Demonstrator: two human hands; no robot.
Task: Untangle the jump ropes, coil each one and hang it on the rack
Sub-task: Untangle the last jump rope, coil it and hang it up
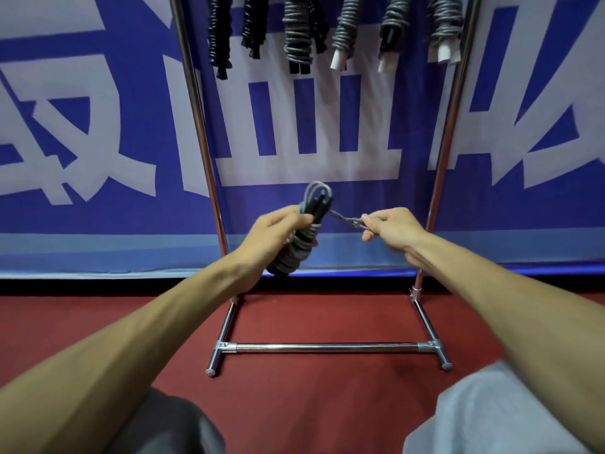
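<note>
Left hand (278, 235) gripping grey coiled rope (296, 244), lower coil hidden behind wrist, right hand (389, 229) pinching its loose end (347, 220), six hung ropes (296, 31) cut off at rack (327, 348) top.

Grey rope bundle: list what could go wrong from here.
The right hand pinches only a short loose end; it may slip and the wraps loosen.
The left hand alone grips the grey rope bundle; a slack grip might let it uncoil.
Hung ropes crowd the rack; one could get knocked.
</note>
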